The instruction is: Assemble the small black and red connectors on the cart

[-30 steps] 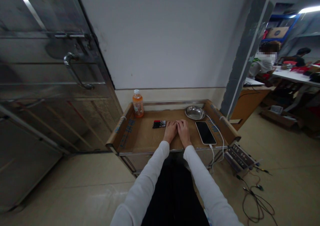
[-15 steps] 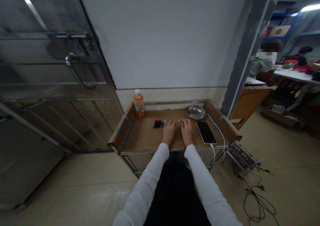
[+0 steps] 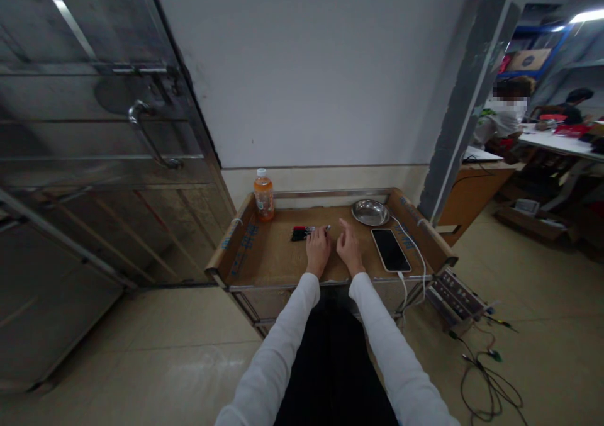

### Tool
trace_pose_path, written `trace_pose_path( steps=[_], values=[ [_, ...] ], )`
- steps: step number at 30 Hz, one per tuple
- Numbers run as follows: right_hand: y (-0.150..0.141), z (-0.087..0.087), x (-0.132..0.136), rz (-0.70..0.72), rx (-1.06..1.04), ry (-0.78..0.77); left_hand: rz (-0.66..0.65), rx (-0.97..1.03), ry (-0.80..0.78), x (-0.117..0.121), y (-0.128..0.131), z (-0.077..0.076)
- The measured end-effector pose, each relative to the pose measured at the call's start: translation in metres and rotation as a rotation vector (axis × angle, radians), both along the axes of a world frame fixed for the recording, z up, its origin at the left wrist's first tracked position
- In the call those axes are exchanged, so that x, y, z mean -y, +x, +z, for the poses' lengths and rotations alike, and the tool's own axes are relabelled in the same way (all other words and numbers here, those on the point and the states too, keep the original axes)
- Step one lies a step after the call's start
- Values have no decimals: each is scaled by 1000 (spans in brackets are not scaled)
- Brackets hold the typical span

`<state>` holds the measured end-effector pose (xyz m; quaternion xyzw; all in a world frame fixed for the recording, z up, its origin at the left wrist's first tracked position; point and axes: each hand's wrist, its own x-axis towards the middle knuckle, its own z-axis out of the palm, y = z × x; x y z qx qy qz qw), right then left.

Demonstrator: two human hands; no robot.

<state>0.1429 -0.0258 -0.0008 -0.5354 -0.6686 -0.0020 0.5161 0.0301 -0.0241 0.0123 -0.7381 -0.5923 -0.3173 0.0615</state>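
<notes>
A small bundle of pens (image 3: 299, 233) with black and red ends lies on the cardboard-lined top of a small cart (image 3: 268, 262). My left hand (image 3: 318, 250) is closed over the right part of the pens, its fingers curled down on them; a pale tip shows just past its fingertips. To the right, apart from the pens, my right hand (image 3: 349, 248) hovers at the cardboard with its index finger raised and its fingers apart, holding nothing. The exact grip under my left fingers is hidden.
An orange drink bottle (image 3: 263, 196) stands at the back left. A round metal dish (image 3: 370, 212) and a phone (image 3: 391, 250) with a white charging cable (image 3: 418, 250) are at the right. Raised cardboard sides edge the top. People sit at a table far right.
My right hand has let go of the pen's right end and opened, its index finger lifting. My left hand stays on the pens, and the pale tip now reaches less far right.
</notes>
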Motion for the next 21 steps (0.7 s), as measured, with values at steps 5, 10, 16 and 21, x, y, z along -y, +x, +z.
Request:
trace_pose_path(
  steps=[5, 10, 16, 21],
  values=[
    [-1, 0, -2, -53, 56, -96, 274, -56, -35, 6, -4, -2],
    [-1, -2, -4, -128, 73, -126, 364, -79, -67, 8, -5, -8],
    [0, -8, -7, -176, 120, -181, 402, -59, -69, 9, -5, -11],
    [0, -11, -8, -215, 129, -179, 436, -59, -72, 10, -4, -8]
  ],
)
